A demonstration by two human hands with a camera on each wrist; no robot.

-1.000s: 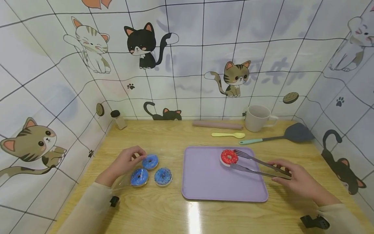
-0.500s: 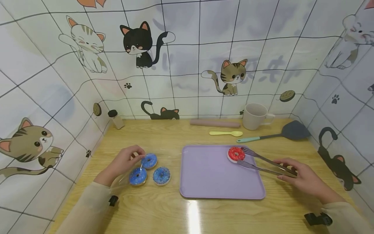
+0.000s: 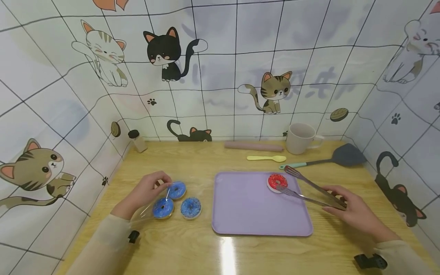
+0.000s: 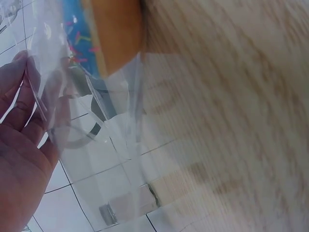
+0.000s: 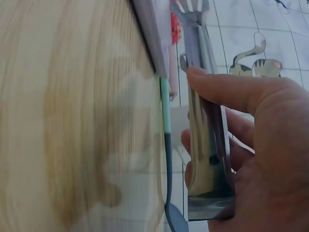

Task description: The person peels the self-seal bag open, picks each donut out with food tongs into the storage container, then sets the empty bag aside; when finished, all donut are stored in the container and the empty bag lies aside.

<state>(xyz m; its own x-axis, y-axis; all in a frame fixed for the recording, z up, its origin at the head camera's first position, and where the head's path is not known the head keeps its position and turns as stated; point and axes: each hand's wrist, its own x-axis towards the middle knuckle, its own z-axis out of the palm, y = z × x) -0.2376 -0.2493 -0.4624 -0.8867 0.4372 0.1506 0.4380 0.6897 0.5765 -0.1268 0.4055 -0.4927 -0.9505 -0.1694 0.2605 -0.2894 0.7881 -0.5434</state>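
Note:
A red-iced donut (image 3: 276, 181) lies on the far right part of a purple tray (image 3: 247, 214). My right hand (image 3: 350, 212) grips metal tongs (image 3: 309, 191); their arms are spread, one passing behind the donut and one over its near edge. In the right wrist view the right hand (image 5: 260, 145) wraps the tongs (image 5: 207, 140), with the red donut (image 5: 175, 26) past their tips. My left hand (image 3: 148, 191) pinches a clear plastic bag (image 3: 154, 208) holding three blue-iced donuts (image 3: 177, 190). The left wrist view shows the left hand's fingers (image 4: 19, 96) on the plastic bag (image 4: 96, 145), with a blue donut (image 4: 104, 38) beside them.
Along the back of the wooden table (image 3: 206, 160) lie a pink rolling pin (image 3: 253, 146), a yellow spoon (image 3: 266, 158), a cream mug (image 3: 301, 138) and a grey spatula (image 3: 330, 158). A small shaker (image 3: 137, 140) stands at the back left. Cat-patterned walls enclose three sides.
The tongs carried the red donut a little to the right on the tray, then their arms spread apart and let it go. The left hand stayed on the bag.

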